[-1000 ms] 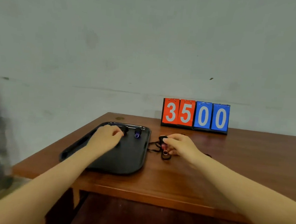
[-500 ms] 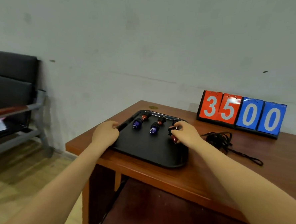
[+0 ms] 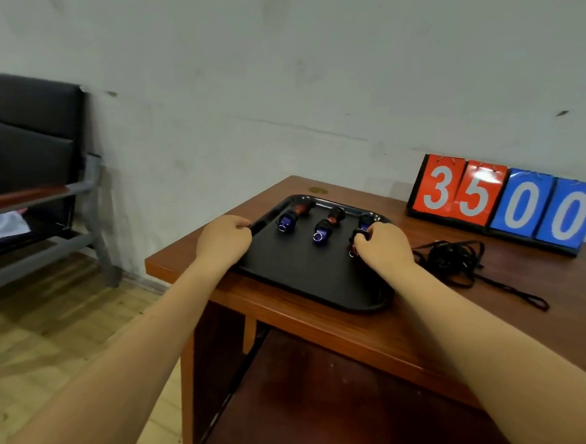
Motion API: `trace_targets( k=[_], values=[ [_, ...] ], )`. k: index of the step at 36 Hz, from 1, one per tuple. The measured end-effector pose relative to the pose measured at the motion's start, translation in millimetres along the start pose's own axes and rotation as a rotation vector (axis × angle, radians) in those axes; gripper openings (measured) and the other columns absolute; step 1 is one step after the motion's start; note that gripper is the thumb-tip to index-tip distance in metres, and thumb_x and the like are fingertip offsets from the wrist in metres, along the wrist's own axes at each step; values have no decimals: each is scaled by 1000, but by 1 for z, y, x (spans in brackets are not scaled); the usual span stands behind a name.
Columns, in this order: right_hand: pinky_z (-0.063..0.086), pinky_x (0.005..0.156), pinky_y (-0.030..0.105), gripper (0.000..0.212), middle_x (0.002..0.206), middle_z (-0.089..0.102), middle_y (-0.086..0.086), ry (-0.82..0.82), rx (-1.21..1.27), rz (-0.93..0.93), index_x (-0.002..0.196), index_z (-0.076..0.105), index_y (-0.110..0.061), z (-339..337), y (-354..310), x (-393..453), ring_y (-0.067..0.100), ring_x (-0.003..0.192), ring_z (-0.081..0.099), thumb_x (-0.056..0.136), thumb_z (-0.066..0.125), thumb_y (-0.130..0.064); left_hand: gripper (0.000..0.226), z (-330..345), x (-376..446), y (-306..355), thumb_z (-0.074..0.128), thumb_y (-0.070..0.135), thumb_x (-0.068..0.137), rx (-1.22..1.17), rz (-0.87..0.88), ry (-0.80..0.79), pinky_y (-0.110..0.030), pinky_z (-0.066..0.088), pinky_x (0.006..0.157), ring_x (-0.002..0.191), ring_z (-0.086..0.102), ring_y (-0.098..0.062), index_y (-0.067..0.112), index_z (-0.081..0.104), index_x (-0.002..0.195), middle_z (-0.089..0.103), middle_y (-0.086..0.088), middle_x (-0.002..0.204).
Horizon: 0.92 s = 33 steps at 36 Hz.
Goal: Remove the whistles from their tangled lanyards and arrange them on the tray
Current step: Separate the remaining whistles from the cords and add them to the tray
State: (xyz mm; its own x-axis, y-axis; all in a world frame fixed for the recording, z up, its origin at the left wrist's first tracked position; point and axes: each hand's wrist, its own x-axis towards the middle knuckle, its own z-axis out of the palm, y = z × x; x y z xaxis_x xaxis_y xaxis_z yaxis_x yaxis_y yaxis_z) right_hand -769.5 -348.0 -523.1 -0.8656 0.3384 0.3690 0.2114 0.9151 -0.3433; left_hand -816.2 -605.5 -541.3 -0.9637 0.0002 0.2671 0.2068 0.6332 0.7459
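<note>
A black tray [image 3: 302, 274] lies on the brown table near its left corner. Several whistles lie in two rows at the tray's far end, among them a blue one [image 3: 286, 221], a blue one [image 3: 321, 231] beside it and a red one [image 3: 302, 208] behind. My left hand [image 3: 223, 240] grips the tray's left rim. My right hand [image 3: 382, 246] pinches a red whistle [image 3: 353, 249] down on the tray's right side. A pile of black lanyards [image 3: 454, 257] lies on the table right of the tray, with one cord trailing right.
A flip scoreboard [image 3: 505, 200] reading 3500 stands against the wall at the table's back. A dark padded bench with metal arms [image 3: 30, 171] stands left of the table, over a wooden floor. The table's front edge [image 3: 312, 329] runs just below the tray.
My right hand carried the red whistle from the lanyard pile onto the tray. My left hand moved from the tray's inside to its left rim. The view swung left.
</note>
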Motion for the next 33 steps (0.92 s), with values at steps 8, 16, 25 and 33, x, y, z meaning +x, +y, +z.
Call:
trace_targets(
  k=[8, 16, 25, 33],
  values=[
    [48, 75, 32, 35, 115, 56, 8, 149, -56, -149, 122, 56, -11, -16, 1, -24, 22, 102, 55, 94, 48, -29, 34, -2, -7, 5, 42, 16, 94, -9, 27, 55, -28, 42, 69, 84, 53, -12, 17, 70, 112, 67, -1, 115],
    [49, 79, 28, 34, 114, 57, -4, 98, -15, -234, 126, 56, -23, -37, 53, -77, 13, 105, 55, 94, 51, -33, 27, -3, -16, 20, 49, 33, 95, 550, 402, 260, -36, 41, 80, 97, 54, -24, 19, 68, 107, 60, -5, 107],
    [39, 67, 19, 26, 93, 57, -14, 113, 126, -75, 119, 59, -27, -78, 125, -96, -1, 74, 51, 94, 54, -26, 19, 64, -63, 121, 50, 36, 94, 272, 559, -140, -30, 47, 74, 88, 55, -10, 32, 64, 106, 54, 10, 97],
    [43, 72, 21, 21, 99, 63, -9, 145, 301, 112, 110, 62, -27, -110, 181, -95, 3, 87, 56, 94, 52, -19, 22, 135, -76, 196, 49, 30, 92, 180, 573, -336, -30, 51, 82, 94, 58, -9, 32, 65, 107, 61, 10, 103]
  ],
)
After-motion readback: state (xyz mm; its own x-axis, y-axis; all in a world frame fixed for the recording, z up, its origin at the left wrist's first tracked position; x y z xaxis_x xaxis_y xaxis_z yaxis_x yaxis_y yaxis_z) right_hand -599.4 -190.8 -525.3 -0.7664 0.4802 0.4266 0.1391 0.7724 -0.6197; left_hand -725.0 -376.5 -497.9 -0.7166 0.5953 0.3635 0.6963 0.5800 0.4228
